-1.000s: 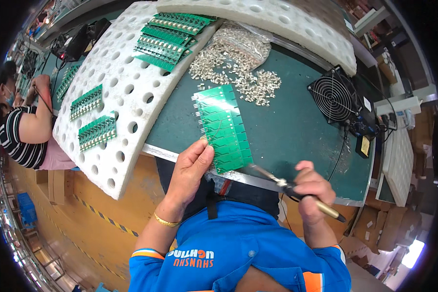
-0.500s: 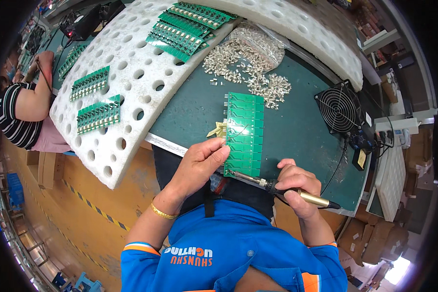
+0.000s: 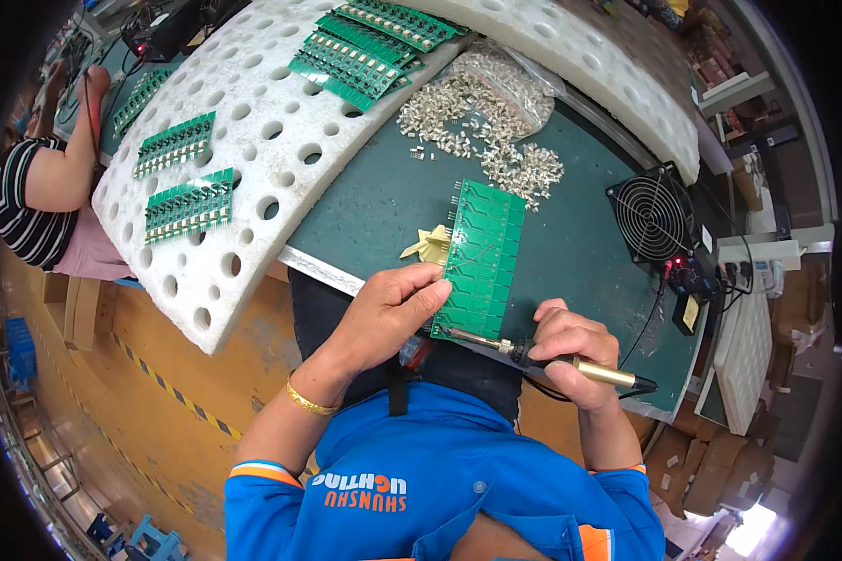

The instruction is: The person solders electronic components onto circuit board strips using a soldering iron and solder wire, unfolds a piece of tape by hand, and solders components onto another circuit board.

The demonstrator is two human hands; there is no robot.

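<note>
A long green circuit board panel is pinched at its left edge between the thumb and fingers of my left hand. Thin pins stick out along that same edge. My right hand is wrapped round a soldering iron with a gold and black handle. The iron's metal tip reaches the near left corner of the board; whether it touches a joint there is too small to tell. Behind my left fingers, a crumpled yellow piece lies beside the board.
Small metal-coloured components are heaped beyond the board, partly in a clear bag. A black fan stands at the right. White perforated foam at the left carries several finished-looking boards. A co-worker in a striped shirt sits far left.
The board's far end has swung slightly right, so it lies more slanted. My hands keep their grips, and the iron's tip stays by the near left corner. The view has shifted a little.
</note>
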